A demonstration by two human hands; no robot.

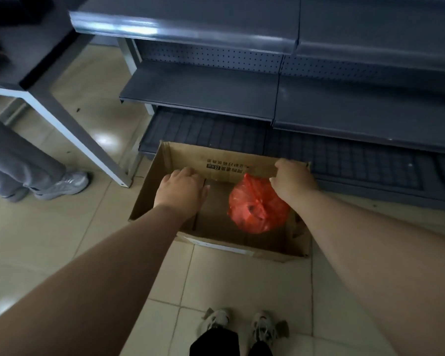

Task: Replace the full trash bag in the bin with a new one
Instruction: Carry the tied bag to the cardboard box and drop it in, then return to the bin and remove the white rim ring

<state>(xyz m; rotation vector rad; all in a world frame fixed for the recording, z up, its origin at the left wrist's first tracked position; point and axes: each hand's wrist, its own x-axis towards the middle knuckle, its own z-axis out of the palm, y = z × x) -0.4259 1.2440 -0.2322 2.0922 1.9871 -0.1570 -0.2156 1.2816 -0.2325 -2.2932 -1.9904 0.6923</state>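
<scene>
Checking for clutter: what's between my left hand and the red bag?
Only the cardboard box's bare bottom; the head view shows it.

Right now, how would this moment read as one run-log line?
red bag: inside cardboard box | left hand: over box | right hand: at bag top, grip unclear

Bare left arm (108, 255) and right arm (365, 242) reach forward and down, nearly straight. The left hand (181, 190) lies palm down, thumb out sideways. The right hand (292, 179) shows knuckles up, fingers curled under, its grip hidden.
</scene>
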